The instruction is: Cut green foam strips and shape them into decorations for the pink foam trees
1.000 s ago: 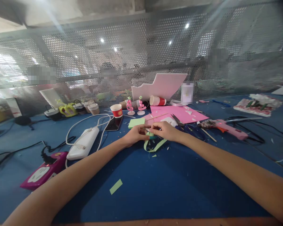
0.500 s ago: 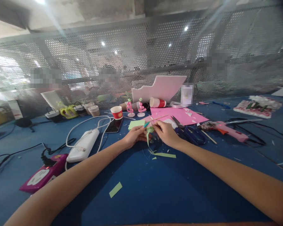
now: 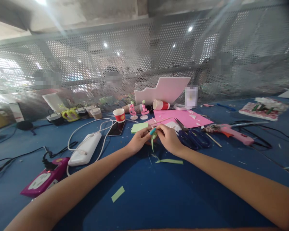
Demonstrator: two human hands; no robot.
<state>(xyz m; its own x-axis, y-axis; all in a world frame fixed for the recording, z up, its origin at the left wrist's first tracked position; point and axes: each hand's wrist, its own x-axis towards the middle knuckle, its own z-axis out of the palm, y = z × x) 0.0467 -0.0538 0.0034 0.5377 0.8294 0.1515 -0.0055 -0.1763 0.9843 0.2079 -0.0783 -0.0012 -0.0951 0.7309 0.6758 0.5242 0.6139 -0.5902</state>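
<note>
My left hand (image 3: pixel 137 143) and my right hand (image 3: pixel 169 139) meet at the middle of the blue table (image 3: pixel 144 199). Both pinch a thin stick (image 3: pixel 151 131) with a green paper strip (image 3: pixel 153 140) wound round its tip. The strip's loose end (image 3: pixel 170 161) trails down onto the table below my right hand. A light green paper piece (image 3: pixel 139 127) lies just beyond my fingers.
Scissors (image 3: pixel 191 136) and a pink glue gun (image 3: pixel 228 131) lie to the right, on and beside a pink sheet (image 3: pixel 185 116). A white power bank (image 3: pixel 85 148), cables, a phone (image 3: pixel 116 128), red cups (image 3: pixel 118 115) and two pink paper spirals (image 3: pixel 138 110) stand left and behind. A mesh screen (image 3: pixel 144 64) closes the back.
The green strip has been drawn up off the table and wound tighter on the stick; its loose tail has straightened and lies further right. Both hands have shifted slightly away from me.
</note>
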